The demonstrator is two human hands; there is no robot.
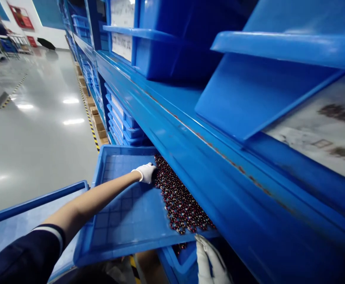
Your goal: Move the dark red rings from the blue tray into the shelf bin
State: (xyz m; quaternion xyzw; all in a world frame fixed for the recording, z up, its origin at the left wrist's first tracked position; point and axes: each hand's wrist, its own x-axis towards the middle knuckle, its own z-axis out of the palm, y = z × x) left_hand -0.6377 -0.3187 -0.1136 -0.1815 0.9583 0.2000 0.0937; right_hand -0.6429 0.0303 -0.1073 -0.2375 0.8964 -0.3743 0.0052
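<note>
Beads (180, 203) lie along the tray's (125, 221) right side, touching your left hand (145, 172), fingers curled loosely over them; your right hand (210, 260) grips the tray's near corner.

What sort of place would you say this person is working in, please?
Most likely a factory storeroom or parts warehouse. Blue shelving runs down a long aisle stacked with blue bins, the left hand reaches into a tray of small dark parts, and the polished floor carries hazard-striped tape.
</note>
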